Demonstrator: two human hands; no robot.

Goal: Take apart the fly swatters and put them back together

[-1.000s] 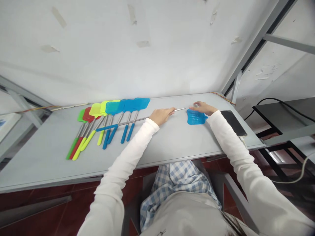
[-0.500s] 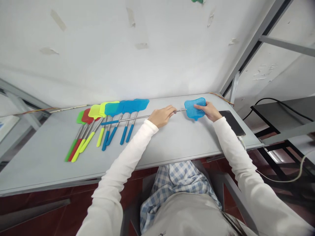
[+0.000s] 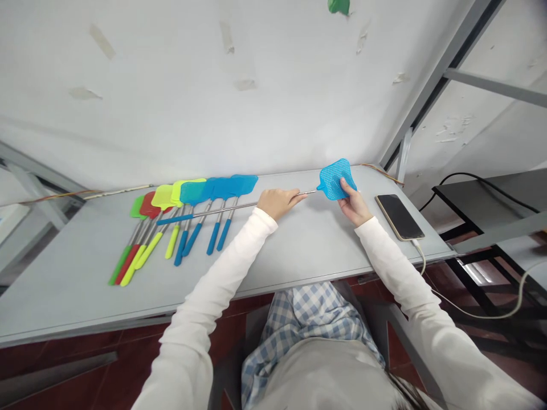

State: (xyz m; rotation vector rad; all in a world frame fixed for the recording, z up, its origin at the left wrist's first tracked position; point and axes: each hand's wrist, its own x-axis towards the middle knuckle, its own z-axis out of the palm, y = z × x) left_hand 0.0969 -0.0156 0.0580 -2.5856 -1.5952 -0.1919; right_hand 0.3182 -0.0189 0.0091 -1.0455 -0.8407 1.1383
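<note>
Stretched across the table is a blue fly swatter (image 3: 332, 179) with a long metal rod and a blue grip that points left. My left hand (image 3: 278, 203) is closed round the rod, near the swatter's head. The lattice head sits in my right hand (image 3: 354, 203), thumb on its face and fingers behind it. Left of my hands lie several more fly swatters in a row: blue ones (image 3: 240, 184), yellow ones (image 3: 163, 197), a red one (image 3: 148, 205) and a green one (image 3: 119, 264). The held swatter's grip passes above some of their rods.
A phone (image 3: 400, 217) on a white charging cable (image 3: 423, 261) lies right of my right hand on the grey table (image 3: 294, 250). A white wall (image 3: 273, 114) rises behind it. Metal frame bars (image 3: 427, 97) and a dark stand (image 3: 491, 199) are to the right.
The swatter's head has turned over, with its neck now toward the rod and my left hand. My right hand has shifted left, uncovering the phone. The blue grip has moved further left.
</note>
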